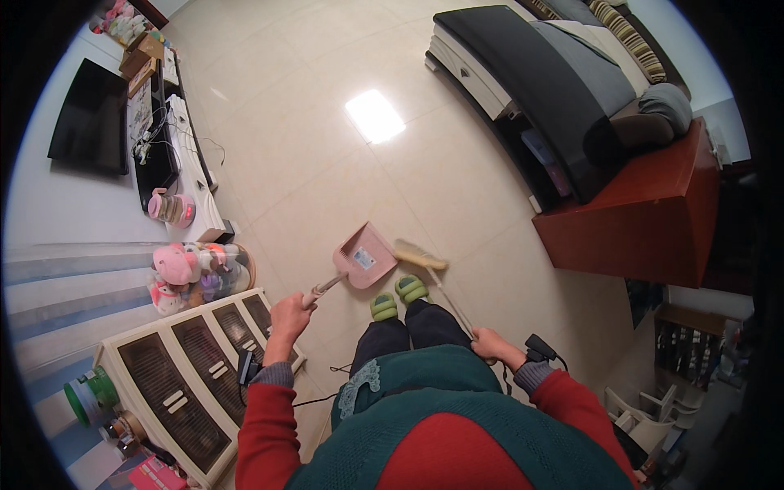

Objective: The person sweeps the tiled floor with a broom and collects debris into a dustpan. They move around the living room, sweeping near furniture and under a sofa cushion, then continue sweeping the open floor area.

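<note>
My left hand [290, 320] is closed around the upper end of the handle of a pink plastic dustpan [381, 260]. The pan lies on the tiled floor in front of my green slippers [384, 307], with a label inside it. In my right hand [488, 345] is the thin pole of a broom [420, 254]. Its pale yellow bristle head rests on the floor just right of the pan, near its right edge; whether they touch I cannot tell.
At left stand a plastic drawer cabinet [169, 400], a clear tub of plush toys [223, 277] and a white TV stand [205, 224]. A black-topped coffee table [520, 79] and a red-brown wooden cabinet [618, 239] stand at right. Glossy floor tiles [294, 177] stretch ahead.
</note>
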Demonstrator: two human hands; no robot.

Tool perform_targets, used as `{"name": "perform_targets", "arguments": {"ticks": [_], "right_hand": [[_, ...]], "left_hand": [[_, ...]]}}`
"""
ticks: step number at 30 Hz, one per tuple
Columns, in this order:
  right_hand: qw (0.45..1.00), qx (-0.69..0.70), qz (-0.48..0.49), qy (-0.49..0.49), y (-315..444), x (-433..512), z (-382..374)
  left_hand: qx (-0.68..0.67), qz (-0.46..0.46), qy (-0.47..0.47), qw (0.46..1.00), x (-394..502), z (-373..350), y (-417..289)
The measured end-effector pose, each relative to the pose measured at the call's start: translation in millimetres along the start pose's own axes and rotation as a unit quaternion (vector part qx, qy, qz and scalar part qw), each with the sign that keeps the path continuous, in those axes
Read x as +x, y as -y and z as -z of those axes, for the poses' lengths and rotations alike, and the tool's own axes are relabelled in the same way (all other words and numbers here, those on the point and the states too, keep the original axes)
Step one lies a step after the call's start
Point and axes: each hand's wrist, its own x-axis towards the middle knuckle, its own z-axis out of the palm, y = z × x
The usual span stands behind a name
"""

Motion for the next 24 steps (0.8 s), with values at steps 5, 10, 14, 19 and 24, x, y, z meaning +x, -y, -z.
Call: {"name": "perform_targets", "arguments": {"ticks": [5, 10, 14, 19, 24], "right_hand": [[0.945, 0.298, -0.112, 0.075, 12.3, -22.4, 29.6], [0.949, 0.293, -0.113, -0.008, 6.6, -18.1, 38.1], [0.917, 0.354, -0.131, -0.132, -20.6, 23.8, 40.8], [0.901, 0.366, -0.154, -0.177, -81.4, 88.4, 69.1], [0.982, 0.058, -0.127, -0.126, -91.6, 174.0, 55.9]], "left_hand": [[0.003, -0.001, -0.003, 1.0, -1.5, -5.6, 6.2], [-0.008, 0.019, -0.004, 1.0, -11.9, -7.6, 13.9], [-0.016, 0.044, -0.007, 0.999, -31.4, -8.6, 21.3], [-0.029, 0.069, -0.013, 0.997, -50.1, -9.1, 29.5], [-0.027, 0.093, -0.019, 0.995, -58.2, -10.6, 33.2]]}}
